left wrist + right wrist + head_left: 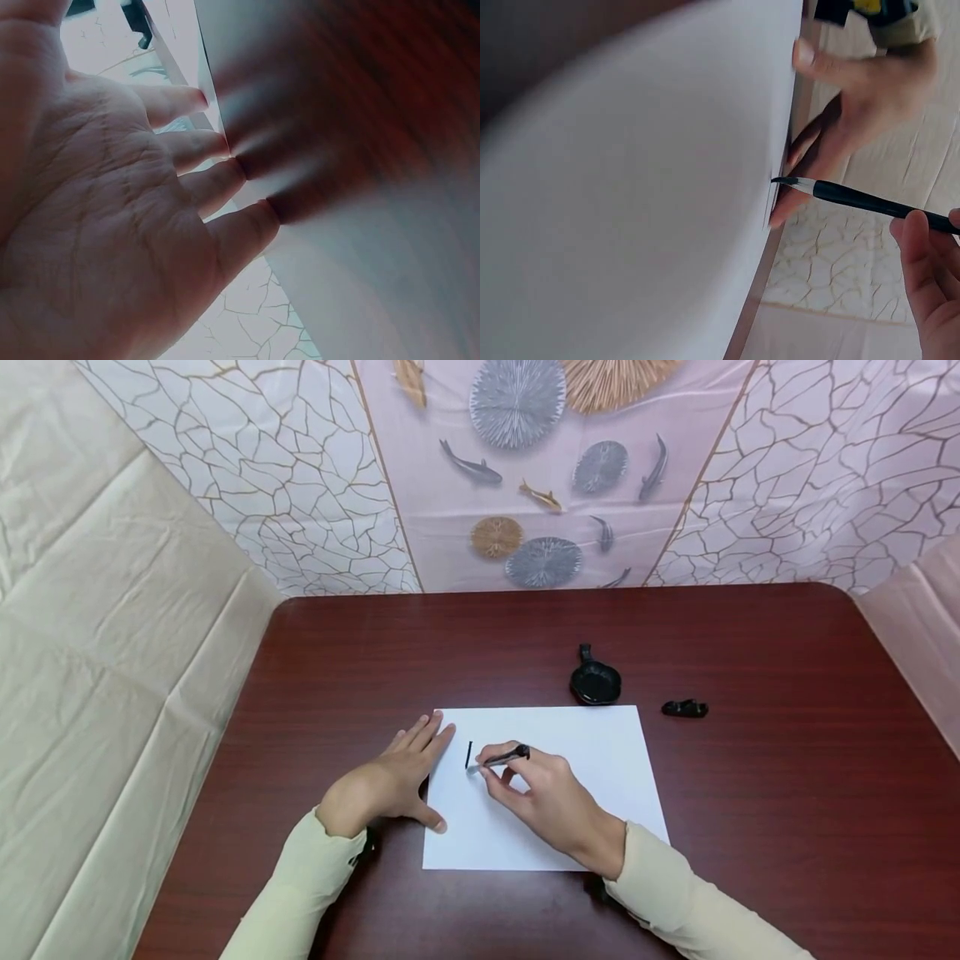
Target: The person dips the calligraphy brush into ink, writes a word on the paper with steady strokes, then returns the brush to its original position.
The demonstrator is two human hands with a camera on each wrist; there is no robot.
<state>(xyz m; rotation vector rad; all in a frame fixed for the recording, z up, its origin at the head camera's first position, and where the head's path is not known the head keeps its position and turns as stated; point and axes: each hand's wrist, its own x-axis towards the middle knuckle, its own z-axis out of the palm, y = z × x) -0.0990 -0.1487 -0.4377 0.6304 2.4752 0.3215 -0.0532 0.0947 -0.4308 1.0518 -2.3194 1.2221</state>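
Note:
A white sheet of paper (577, 827) lies on the table with a short, dark upright stroke (468, 755) near its left side. My right hand (551, 797) pinches a black-handled paintbrush (859, 199) between thumb and fingers. The brush has a pale ferrule and a dark tip, which is at the paper beside the lower end of the stroke. Spread over the sheet's left edge, my left hand (386, 785) rests with straight fingers, thumb on the paper. The left wrist view shows its palm and fingertips at the surface.
Beyond the sheet's top edge sits a small black dish (596, 682) with a short handle. To its right lies a small black lumpy object (684, 708), its kind unclear. The dark red table (787, 793) ends at patterned cloth (480, 568) behind and plain cloth (112, 693) on the left.

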